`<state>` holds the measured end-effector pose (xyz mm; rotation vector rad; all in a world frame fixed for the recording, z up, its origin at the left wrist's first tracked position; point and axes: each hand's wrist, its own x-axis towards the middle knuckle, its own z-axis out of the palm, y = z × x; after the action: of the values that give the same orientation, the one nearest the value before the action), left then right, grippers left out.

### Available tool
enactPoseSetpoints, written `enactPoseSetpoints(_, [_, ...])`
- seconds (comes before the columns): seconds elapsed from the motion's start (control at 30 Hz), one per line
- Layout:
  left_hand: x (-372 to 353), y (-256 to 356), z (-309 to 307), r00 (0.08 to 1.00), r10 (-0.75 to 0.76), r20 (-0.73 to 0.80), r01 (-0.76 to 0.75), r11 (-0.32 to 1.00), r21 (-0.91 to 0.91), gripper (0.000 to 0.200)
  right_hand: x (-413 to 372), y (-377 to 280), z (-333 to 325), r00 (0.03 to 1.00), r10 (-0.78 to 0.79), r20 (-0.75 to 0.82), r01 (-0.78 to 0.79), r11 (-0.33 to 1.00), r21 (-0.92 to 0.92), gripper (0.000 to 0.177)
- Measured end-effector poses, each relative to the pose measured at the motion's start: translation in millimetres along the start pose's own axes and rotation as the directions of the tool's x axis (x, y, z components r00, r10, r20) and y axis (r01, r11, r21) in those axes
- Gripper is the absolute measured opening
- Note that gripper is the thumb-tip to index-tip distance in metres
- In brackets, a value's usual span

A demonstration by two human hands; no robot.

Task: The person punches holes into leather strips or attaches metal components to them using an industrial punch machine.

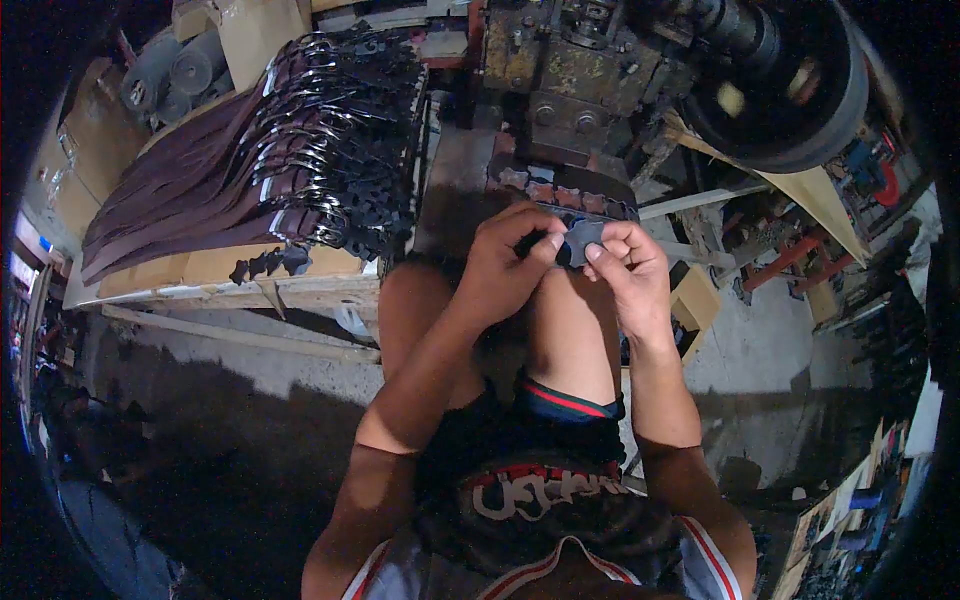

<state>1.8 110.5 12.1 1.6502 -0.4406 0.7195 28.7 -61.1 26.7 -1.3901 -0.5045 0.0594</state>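
A small flat dark grey piece with a wavy outline point(583, 237) is held up in front of the machine, above my knees. My right hand point(632, 272) pinches its right side between thumb and fingers. On the other side, the curled fingers and thumb of my left hand point(512, 258) close at the piece's left edge. Just behind the hands, a row of reddish-brown wavy-edged pieces point(566, 196) lies on the machine's front ledge. Part of the held piece is covered by my fingers.
A worn machine point(570, 90) stands ahead, with a large dark wheel point(835, 125) at upper right. On the left table point(330, 288) lie many brown strips point(185, 205) with shiny metal loops and black wavy ends. A cardboard box point(697, 305) sits on the floor by my right arm.
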Motion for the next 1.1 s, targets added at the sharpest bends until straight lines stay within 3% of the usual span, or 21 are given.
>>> enactPoseSetpoints(0.3, [-1,7,-3,0.999,0.052,0.014,-0.053,0.990,0.129,0.011,0,-2,0,1.000,-0.004,0.005,0.004,0.996,-0.085,0.013])
enactPoseSetpoints(0.4, [0,10,-2,0.986,0.156,0.058,-0.167,0.923,0.348,0.012,3,3,-4,0.996,0.048,0.077,-0.051,0.998,0.042,0.016])
enactPoseSetpoints(0.5, [0,9,-1,0.955,0.272,0.120,-0.290,0.762,0.579,0.012,5,7,-6,0.971,0.192,0.144,-0.222,0.946,0.237,0.020])
enactPoseSetpoints(0.6, [17,-18,-30,0.902,0.305,0.305,-0.431,0.644,0.632,0.010,-3,6,-7,0.933,0.217,0.287,-0.332,0.828,0.453,0.023])
enactPoseSetpoints(0.7, [38,-21,-60,0.959,0.249,0.133,-0.267,0.649,0.712,0.008,-12,-3,-2,0.955,0.223,0.195,-0.281,0.891,0.357,0.026])
enactPoseSetpoints(0.8, [20,-9,-56,0.938,0.263,0.227,-0.348,0.734,0.584,0.010,-13,4,1,0.984,0.148,0.098,-0.166,0.961,0.221,0.029])
enactPoseSetpoints(0.83, [13,-4,-54,0.953,0.211,0.219,-0.297,0.802,0.518,0.010,-11,2,4,0.989,0.125,0.078,-0.138,0.970,0.201,0.030])
enactPoseSetpoints(0.87, [7,2,-52,0.963,0.162,0.214,-0.244,0.859,0.450,0.011,-12,1,7,0.996,0.078,0.043,-0.080,0.996,0.035,0.031])
enactPoseSetpoints(0.97, [-2,11,-48,0.981,0.068,0.184,-0.108,0.970,0.218,0.018,-14,-4,16,1.000,0.015,0.025,-0.015,1.000,0.019,0.031])
enactPoseSetpoints(1.03, [-9,28,-39,0.989,-0.043,0.141,0.038,0.999,0.033,0.019,-15,-4,18,0.999,-0.041,0.034,0.042,0.999,-0.031,0.030])
enactPoseSetpoints(1.1, [-15,26,-30,0.981,-0.133,0.140,0.139,0.990,-0.036,0.020,-16,-4,21,0.996,-0.074,0.049,0.077,0.995,-0.063,0.030])
